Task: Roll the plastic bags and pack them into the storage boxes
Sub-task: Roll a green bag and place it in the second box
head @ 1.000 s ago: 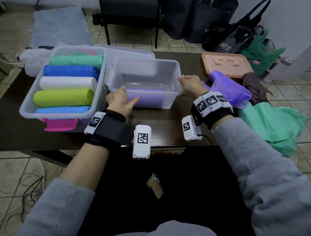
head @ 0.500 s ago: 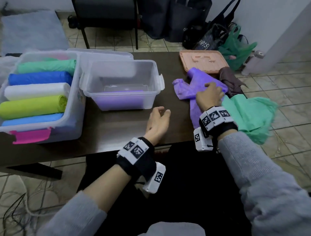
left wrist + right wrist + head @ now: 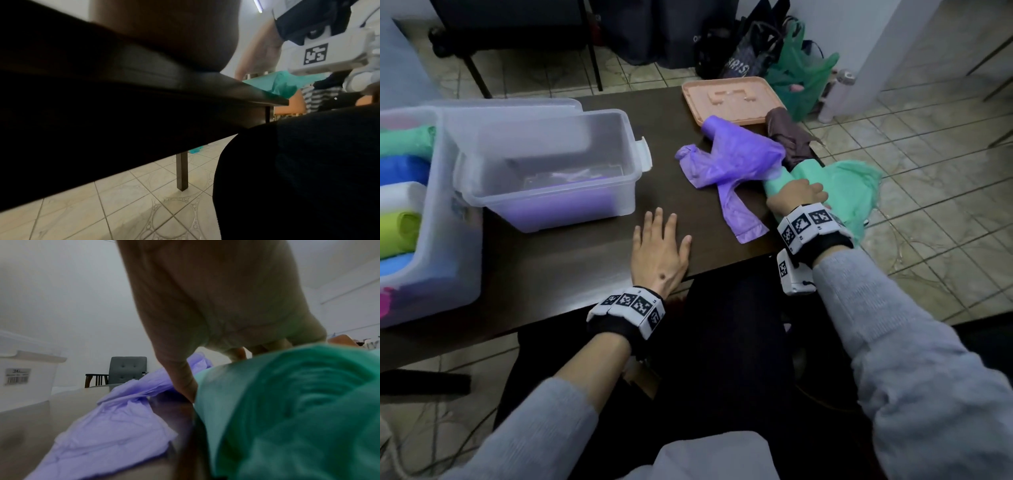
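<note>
Since half a second earlier, right hand (image 3: pixel 796 195) shifted from crumpled purple plastic bag (image 3: pixel 732 164) to grip mint-green plastic bag (image 3: pixel 852 192); left hand (image 3: pixel 659 250) lay flat, open, on dark table (image 3: pixel 571 253). Next: spread it for rolling.

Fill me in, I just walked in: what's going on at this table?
A person is rolling plastic bags and packing them into boxes. The right hand grips the green bag at the table's right edge; the left hand rests flat on the table. A purple bag lies loose, and the small clear box holds one purple roll.
</note>
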Demonstrator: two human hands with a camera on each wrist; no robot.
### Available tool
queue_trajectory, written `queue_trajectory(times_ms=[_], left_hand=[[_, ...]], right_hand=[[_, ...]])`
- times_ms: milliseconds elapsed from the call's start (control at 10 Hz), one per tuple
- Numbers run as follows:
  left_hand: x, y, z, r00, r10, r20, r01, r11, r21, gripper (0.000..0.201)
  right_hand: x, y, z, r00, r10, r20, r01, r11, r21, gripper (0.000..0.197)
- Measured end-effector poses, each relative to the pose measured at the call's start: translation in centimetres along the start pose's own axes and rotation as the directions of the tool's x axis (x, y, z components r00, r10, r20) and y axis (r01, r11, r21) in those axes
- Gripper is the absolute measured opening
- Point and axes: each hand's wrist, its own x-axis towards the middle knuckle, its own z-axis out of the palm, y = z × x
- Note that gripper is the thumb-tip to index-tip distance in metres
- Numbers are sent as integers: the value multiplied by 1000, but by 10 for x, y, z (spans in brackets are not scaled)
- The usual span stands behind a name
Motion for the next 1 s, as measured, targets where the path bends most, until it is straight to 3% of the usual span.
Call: queue_trajectory(times_ms=[300, 400, 500, 600, 700, 800, 900, 1000], left_hand=[[-1, -2, 1, 1000, 0, 0, 0, 1000, 11, 55], [0, -1, 1, 1000, 0, 3, 0, 1000, 9, 55], [-1, -1, 0, 1000, 1, 2, -1, 1000, 11, 55], [-1, -1, 1, 1000, 3, -1, -3, 1000, 17, 55], [-1, -1, 1, 1000, 6, -12, -5, 1000, 10, 55], [0, -2, 1, 1000, 5, -1, -5, 1000, -31, 55], [3, -5, -2, 1000, 2, 13, 0, 991, -134, 57], [8, -14, -8, 993, -83, -88, 22, 839, -543, 54]], right_hand=[[1, -1, 2, 995, -59, 80, 62, 998, -26, 66], [-1, -4, 0, 996, -58, 61, 55, 997, 55, 65], [-15, -13, -18, 998, -38, -50, 50, 964, 262, 69], [-39, -30, -43, 958, -161, -237, 219, 946, 241, 72], [-55, -42, -56, 854, -393, -341, 442, 893, 80, 69], [-69, -52, -62, 599, -770, -220, 750, 636, -182, 70], [-78, -54, -51, 458, -889, -17, 850, 444, -285, 72], [-84, -50, -21, 383, -897, 220, 884, 288, -367, 64]])
